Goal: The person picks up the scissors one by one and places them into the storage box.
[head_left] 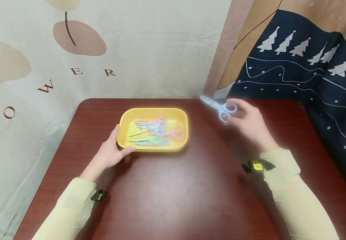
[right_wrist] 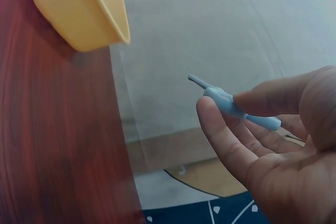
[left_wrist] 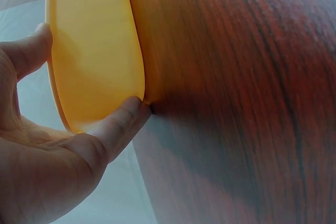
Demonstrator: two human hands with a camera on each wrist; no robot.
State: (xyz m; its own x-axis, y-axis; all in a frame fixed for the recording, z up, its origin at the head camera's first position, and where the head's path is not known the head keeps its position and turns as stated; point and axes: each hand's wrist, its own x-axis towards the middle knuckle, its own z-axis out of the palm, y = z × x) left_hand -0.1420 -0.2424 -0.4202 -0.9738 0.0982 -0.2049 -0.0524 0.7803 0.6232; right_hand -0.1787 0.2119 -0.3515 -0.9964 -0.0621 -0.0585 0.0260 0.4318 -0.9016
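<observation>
Light-blue scissors [head_left: 211, 102] are held above the table by my right hand [head_left: 249, 125], toward the back right. Thumb and fingers pinch them at the handle loops, and the blades point left toward the wall. The right wrist view shows the scissors [right_wrist: 223, 102] edge-on between thumb and fingertips. My left hand [head_left: 108, 151] grips the left end of a yellow tray [head_left: 157, 149], its thumb on the near rim and its fingers along the side. In the tray lie several scissors: green ones [head_left: 145, 138], pink ones [head_left: 177, 134], and blue ones [head_left: 148, 127].
The dark red-brown wooden table [head_left: 176, 193] ends at the back against a pale printed cloth [head_left: 160, 56]. A navy cloth [head_left: 281, 73] with white trees hangs behind the right side. Each wrist wears a dark band [head_left: 258, 166].
</observation>
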